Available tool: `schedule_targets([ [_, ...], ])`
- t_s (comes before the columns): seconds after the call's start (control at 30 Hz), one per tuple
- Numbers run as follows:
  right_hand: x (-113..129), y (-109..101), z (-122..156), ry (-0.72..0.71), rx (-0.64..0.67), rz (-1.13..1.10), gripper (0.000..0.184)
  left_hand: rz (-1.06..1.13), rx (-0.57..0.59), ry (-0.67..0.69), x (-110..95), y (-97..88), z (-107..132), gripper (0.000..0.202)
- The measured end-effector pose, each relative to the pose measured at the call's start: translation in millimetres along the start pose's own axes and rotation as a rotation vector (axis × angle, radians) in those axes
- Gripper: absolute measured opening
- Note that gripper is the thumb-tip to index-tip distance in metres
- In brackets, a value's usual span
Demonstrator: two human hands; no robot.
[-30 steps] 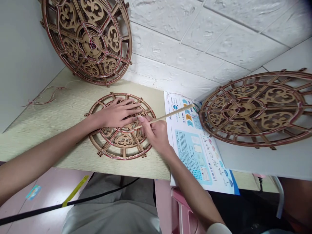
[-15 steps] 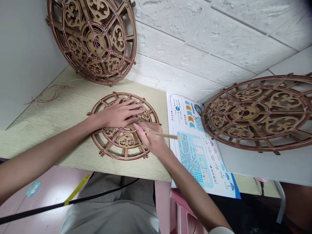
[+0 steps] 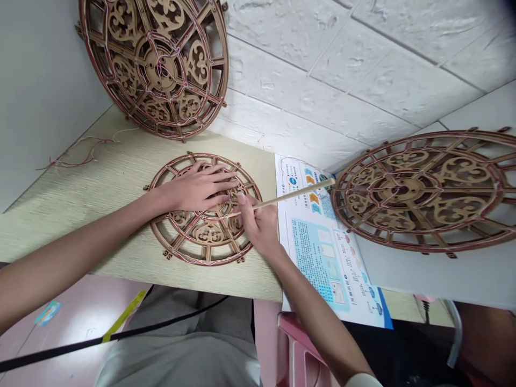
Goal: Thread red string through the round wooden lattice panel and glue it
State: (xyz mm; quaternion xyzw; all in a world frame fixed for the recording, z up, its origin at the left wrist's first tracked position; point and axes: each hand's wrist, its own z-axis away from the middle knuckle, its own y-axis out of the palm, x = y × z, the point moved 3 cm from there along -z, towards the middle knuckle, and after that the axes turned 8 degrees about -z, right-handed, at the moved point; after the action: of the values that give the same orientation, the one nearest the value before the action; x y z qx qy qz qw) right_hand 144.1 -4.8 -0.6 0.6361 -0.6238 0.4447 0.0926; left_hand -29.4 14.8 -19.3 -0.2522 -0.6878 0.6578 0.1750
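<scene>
White textured wall panels, laid out like bricks, rise behind a pale wood-grain board [image 3: 80,226] seen from above by the person working at it. Flat on that board, near its middle, lies a laser-cut wooden wheel [image 3: 205,242], an openwork disc of spokes and scrolled panels, with thin red-and-white wire running along its rim and spokes.

The left hand [image 3: 197,188] rests directly on the wheel, palm down and open, with its fingers slightly apart and reaching across the wheel's centre. The right hand [image 3: 260,226] is closed around a thin wooden stick [image 3: 294,194], pinching it between thumb and fingers just beside the left hand, over the wheel's right edge. One end of the stick sits over the wheel; the other slants up across a printed instruction sheet [image 3: 326,242] and ends right at the rim of a second wooden wheel [image 3: 419,191].

That second wheel lies to the right, beyond the sheet, on a white surface. A third wooden wheel [image 3: 157,64] stands tilted at the far edge of the board, against the wall. Loose red wire [image 3: 76,153] trails across the board's far left corner — below it all, grey trousers [image 3: 173,349], a black cable [image 3: 80,349] and a pink stool [image 3: 300,349].
</scene>
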Motion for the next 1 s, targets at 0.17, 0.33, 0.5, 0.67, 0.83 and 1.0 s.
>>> schedule_targets([
  [0.17, 1.2, 0.1, 0.5, -0.058, -0.003, 0.036, 0.046, -0.005, -0.001, 0.008, -1.0, -2.3, 0.3, 0.052],
  [0.33, 0.6, 0.2, 0.5, -0.023, 0.002, 0.044, 0.045, 0.002, 0.000, 0.004, -1.6, -3.4, 0.4, 0.052],
  [0.5, -2.4, 2.3, 0.8, -0.003, 0.018, 0.005, 0.047, -0.030, 0.011, 0.002, -2.7, -3.7, 0.2, 0.051],
  [0.67, -4.8, 3.3, 1.8, 0.046, 0.040, -0.017, 0.048, -0.032, 0.014, 0.010, -2.2, -3.3, 0.5, 0.052],
  [0.83, -2.9, 3.5, 0.7, 0.013, 0.042, -0.043, 0.049, -0.036, 0.017, 0.008, -2.1, -4.3, 0.4, 0.051],
  [1.0, 3.2, -0.7, -0.8, -0.078, -0.043, -0.007, 0.044, -0.037, 0.008, 0.001, -2.1, -3.5, -0.3, 0.051],
])
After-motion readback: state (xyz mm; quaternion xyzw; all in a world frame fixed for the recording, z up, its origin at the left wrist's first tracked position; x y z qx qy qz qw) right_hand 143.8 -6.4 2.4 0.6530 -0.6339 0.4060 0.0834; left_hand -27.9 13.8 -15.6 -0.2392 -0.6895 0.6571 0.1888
